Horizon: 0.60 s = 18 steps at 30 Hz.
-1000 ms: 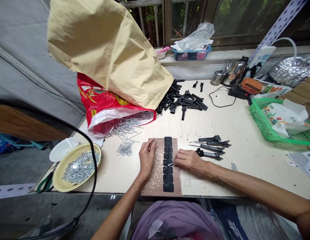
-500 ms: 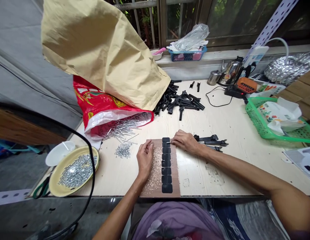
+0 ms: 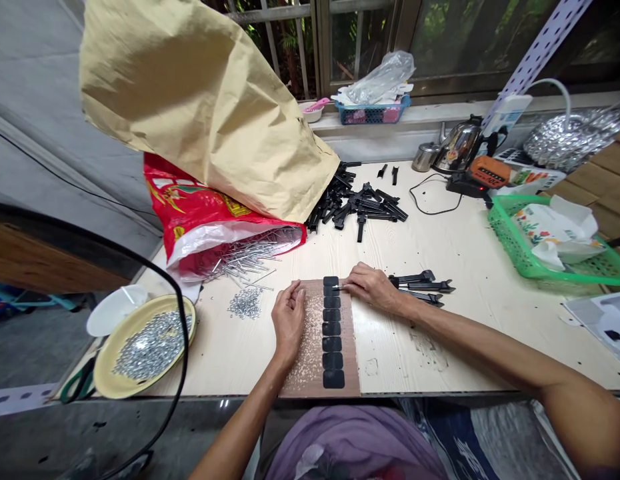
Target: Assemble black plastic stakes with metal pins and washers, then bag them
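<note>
A brown board lies at the table's front edge with a column of several black pads on it. My left hand rests on the board's speckled left part, fingers curled and pressed together; what they hold, if anything, is hidden. My right hand is at the board's top right, pinching a small metal pin against the second pad from the top. Just right of that hand lie a few black plastic pieces with metal pins.
A heap of black plastic parts spills from a tan paper sack. A red bag spills long nails. A yellow plate holds small metal bits. A green basket and a kettle stand right.
My right hand moved up the board from the middle pads to the top pads, then slightly down to the second pad. My left hand stayed on the board.
</note>
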Each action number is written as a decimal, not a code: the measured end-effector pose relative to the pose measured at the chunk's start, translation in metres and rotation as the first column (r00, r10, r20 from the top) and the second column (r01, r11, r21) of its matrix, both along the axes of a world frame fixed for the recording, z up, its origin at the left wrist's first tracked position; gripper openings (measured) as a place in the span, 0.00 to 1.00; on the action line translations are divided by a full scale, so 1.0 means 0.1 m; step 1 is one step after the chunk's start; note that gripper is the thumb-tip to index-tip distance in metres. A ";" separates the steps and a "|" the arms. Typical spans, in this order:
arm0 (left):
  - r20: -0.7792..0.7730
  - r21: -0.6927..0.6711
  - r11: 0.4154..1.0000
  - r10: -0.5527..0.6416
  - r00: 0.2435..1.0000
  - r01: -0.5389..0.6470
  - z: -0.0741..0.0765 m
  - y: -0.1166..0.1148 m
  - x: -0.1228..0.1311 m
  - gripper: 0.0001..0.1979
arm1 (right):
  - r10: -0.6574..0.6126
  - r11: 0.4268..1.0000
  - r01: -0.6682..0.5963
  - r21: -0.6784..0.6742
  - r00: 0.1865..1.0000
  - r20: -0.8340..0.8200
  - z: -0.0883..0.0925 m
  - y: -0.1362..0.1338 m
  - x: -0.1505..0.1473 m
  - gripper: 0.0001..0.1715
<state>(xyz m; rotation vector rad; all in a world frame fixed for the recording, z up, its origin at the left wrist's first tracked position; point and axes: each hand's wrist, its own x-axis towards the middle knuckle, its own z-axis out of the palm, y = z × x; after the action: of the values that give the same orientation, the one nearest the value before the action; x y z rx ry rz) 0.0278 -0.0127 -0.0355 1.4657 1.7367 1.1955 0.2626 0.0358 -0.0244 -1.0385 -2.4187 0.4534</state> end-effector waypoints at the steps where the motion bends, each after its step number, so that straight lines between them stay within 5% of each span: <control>1: 0.002 0.000 1.000 0.001 1.000 -0.001 0.00 0.00 0.00 0.20 | -0.008 1.000 0.008 -0.001 1.000 -0.009 -0.02 0.00 -0.02 0.19; 7: 0.013 -0.009 1.000 0.000 1.000 0.000 0.01 0.00 0.00 0.20 | -0.036 0.999 0.036 0.002 0.999 -0.013 -0.05 -0.05 -0.01 0.19; 13: 0.074 -0.033 0.999 0.020 0.997 -0.018 0.03 0.01 -0.02 0.21 | -0.091 0.994 0.100 -0.051 0.983 0.162 0.23 -0.07 0.56 0.16; 18: 0.069 -0.042 0.999 0.005 0.998 -0.003 0.02 0.04 -0.03 0.21 | -0.295 0.954 0.299 0.028 0.915 0.275 0.38 0.32 0.69 0.15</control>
<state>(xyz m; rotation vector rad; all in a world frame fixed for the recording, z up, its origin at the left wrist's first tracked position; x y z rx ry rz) 0.0248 -0.0087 -0.0330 1.3812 1.7089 1.1907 0.3319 0.0681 0.0138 -1.5367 -2.4315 0.2318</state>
